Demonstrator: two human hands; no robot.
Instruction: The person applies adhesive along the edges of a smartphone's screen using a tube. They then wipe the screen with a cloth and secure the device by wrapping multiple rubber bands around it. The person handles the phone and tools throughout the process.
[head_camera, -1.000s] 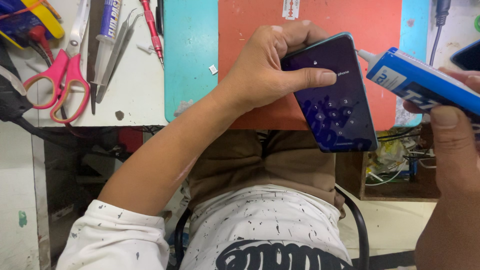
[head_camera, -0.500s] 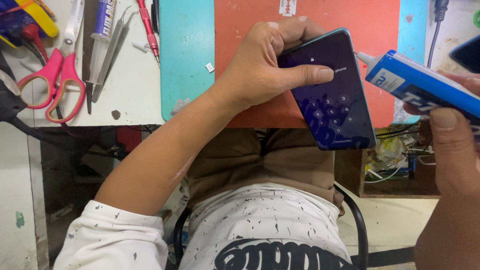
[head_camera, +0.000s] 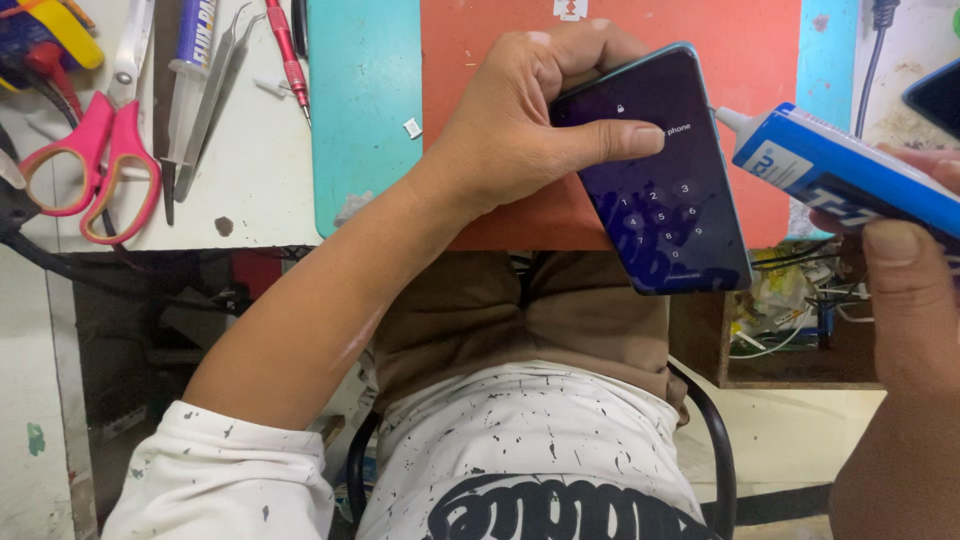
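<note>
My left hand (head_camera: 530, 130) grips a dark smartphone (head_camera: 665, 190) by its upper end, thumb across the lit screen, which shows a number pad. The phone hangs tilted over the front edge of the orange mat (head_camera: 600, 60). My right hand (head_camera: 910, 270) holds a blue and white glue tube (head_camera: 840, 175). The tube's white nozzle tip touches or nearly touches the phone's right edge near the top.
A teal mat (head_camera: 365, 110) lies under the orange one on the white bench (head_camera: 250, 170). At the left lie pink scissors (head_camera: 95, 150), a syringe (head_camera: 190, 60), tweezers (head_camera: 215, 90) and a red-handled tool (head_camera: 285, 50). An open drawer with wires (head_camera: 790, 310) sits at the lower right.
The view has shifted slightly. The tube's nozzle has come closer to the phone's right edge. My left hand keeps the same grip on the phone.
</note>
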